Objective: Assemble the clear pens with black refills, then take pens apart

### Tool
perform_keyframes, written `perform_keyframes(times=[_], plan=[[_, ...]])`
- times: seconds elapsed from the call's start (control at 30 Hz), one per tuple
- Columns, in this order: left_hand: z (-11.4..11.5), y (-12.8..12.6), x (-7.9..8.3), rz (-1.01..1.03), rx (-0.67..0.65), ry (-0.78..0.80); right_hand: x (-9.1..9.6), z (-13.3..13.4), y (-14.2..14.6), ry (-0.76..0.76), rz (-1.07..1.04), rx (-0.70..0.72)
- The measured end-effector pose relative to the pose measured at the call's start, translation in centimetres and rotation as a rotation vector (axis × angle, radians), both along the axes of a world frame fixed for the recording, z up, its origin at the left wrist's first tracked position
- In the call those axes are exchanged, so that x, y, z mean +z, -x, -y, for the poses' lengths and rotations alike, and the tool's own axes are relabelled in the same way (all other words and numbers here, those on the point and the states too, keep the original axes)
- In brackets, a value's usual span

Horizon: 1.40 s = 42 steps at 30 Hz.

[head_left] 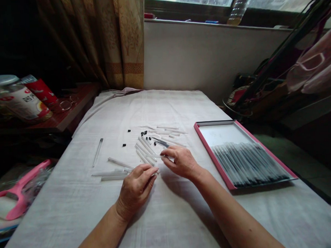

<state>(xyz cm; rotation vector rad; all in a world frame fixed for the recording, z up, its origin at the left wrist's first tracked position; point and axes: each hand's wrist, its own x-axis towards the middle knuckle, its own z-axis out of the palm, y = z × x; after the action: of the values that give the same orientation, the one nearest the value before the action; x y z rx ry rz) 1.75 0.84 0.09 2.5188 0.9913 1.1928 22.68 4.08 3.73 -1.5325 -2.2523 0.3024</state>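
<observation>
Clear pen tubes (147, 146) lie loose around the frame's centre, just above the hands.

Right hand (180, 161), right of centre, pinches one tube; left hand (137, 183), lower centre, bends its fingers towards the thumb, grip unclear. Black caps (145, 132) scatter above; a pink-edged box (214, 155) of pens lies at right.

I am working over a soft, matt cloth (183, 225) that is creasing faintly. The tubes (119, 163) I am handling are showing smooth, see-through plastic, and the caps (124, 144) are looking like dull plastic. The box (213, 156) is showing a smooth rim, card or plastic, I cannot tell. The handle (33, 173) is showing smooth plastic, the shelf (82, 96) is looking like lightly glossy wood, the curtain (131, 41) is hanging in cloth, and the wall (190, 57) is looking matt.
</observation>
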Motion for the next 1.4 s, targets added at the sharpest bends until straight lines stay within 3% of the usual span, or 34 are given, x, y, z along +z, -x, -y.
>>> perform_keyframes(times=[0.2,0.37,0.47,0.57,0.63,0.83,1.03,1.13,1.3,1.4], plan=[[-0.3,0.4,-0.1,-0.094,0.156,-0.122,0.1,1.3,2.3,0.094,-0.296,0.235],[-1.0,1.3,-0.9,-0.159,0.211,-0.067,1.4,-0.6,0.5,0.436,-0.424,0.387],[-1.2,1.6,-1.1,-0.160,0.256,-0.024,1.6,-2.9,-1.1,0.412,-0.388,0.147],[-1.2,1.6,-1.1,-0.154,0.293,-0.031,1.0,-4.7,-2.1,0.300,-0.049,-0.212],[-1.2,1.5,-1.0,-0.153,0.300,-0.033,0.5,-5.2,-2.2,0.286,0.160,-0.342],[-1.2,1.3,-0.4,-0.153,0.278,-0.028,-0.3,-4.9,-1.3,0.292,0.346,-0.375],[-1.2,1.7,-0.4,-0.136,0.300,-0.045,1.1,-4.5,-1.1,0.311,0.348,-0.371],[-1.3,1.9,-0.4,-0.096,0.302,-0.041,2.4,-4.4,-2.5,0.258,0.124,-0.340],[-1.6,2.1,-0.3,-0.070,0.294,0.011,4.4,-3.8,-4.9,0.214,-0.703,-0.195],[-1.8,2.2,-0.3,-0.056,0.295,0.020,5.4,-3.1,-5.4,0.226,-0.926,-0.175]])
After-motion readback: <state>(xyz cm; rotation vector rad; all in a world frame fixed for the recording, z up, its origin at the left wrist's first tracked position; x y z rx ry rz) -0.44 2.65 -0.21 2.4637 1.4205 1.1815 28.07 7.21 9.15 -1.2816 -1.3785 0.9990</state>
